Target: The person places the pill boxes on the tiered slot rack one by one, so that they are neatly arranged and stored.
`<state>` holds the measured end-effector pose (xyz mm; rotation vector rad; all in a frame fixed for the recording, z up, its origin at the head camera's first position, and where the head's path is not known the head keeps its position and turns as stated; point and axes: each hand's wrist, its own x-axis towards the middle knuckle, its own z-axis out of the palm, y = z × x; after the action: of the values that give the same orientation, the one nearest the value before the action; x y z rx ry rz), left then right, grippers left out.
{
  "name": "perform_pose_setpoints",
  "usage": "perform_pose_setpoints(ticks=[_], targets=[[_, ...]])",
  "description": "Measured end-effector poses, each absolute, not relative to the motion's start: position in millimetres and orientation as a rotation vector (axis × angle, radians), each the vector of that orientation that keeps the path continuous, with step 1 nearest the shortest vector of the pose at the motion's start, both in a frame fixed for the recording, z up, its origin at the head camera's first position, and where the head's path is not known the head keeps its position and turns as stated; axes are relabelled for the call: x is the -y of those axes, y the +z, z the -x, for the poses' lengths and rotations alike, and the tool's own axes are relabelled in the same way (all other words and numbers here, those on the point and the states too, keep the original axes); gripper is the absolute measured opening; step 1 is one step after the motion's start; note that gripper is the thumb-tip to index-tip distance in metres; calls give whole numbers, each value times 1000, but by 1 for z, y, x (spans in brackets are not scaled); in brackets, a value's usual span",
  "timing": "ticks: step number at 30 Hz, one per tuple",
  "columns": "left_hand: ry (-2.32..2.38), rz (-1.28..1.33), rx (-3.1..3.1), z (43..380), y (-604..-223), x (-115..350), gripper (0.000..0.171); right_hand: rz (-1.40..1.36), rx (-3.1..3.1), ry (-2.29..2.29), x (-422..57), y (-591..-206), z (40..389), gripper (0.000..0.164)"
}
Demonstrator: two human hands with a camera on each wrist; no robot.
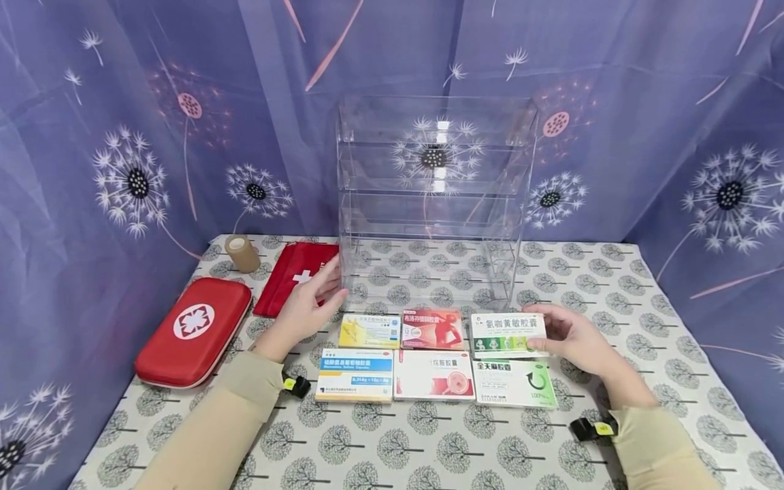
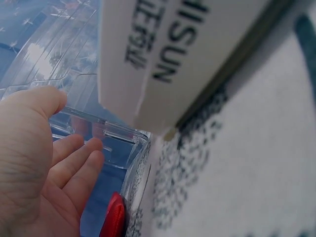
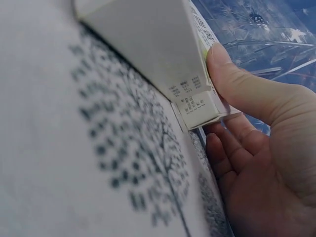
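My right hand [image 1: 574,338] pinches the right end of a white and green medicine box [image 1: 505,327], thumb on its printed face and fingers behind. In the right wrist view, the thumb [image 3: 222,61] presses this box's edge. Directly in front of it lies another white and green box [image 1: 514,384]. My left hand [image 1: 306,309], its fingers extended and thumb apart, is at the lower left side of a clear acrylic tiered rack [image 1: 429,207]; whether it touches the rack is unclear. The left wrist view shows its palm [image 2: 29,163] holding nothing.
Beside the held box lie a yellow box [image 1: 370,331] and a red box [image 1: 431,330]; in front are a blue-white box [image 1: 355,374] and a red-white box [image 1: 435,374]. At left are a red case [image 1: 192,330], a red pouch [image 1: 275,286] and a tan roll [image 1: 242,254].
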<state>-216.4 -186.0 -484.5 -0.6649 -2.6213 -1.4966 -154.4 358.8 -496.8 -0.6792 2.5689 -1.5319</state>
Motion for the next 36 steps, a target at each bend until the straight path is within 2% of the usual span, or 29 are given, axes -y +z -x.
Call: perform_pose_setpoints(ticks=[10, 21, 31, 36], targets=[[-1477, 650, 2643, 213, -483, 190, 79, 572, -2631, -1421, -345, -475, 148, 45], [-1496, 681, 2623, 214, -480, 188, 80, 538, -2817, -1437, -335, -436, 143, 43], [-1481, 683, 2626, 214, -482, 188, 79, 720, -2849, -1858, -298, -376, 176, 46], [-1487, 690, 2629, 214, -480, 184, 79, 725, -2909, -1939, -274, -343, 195, 46]])
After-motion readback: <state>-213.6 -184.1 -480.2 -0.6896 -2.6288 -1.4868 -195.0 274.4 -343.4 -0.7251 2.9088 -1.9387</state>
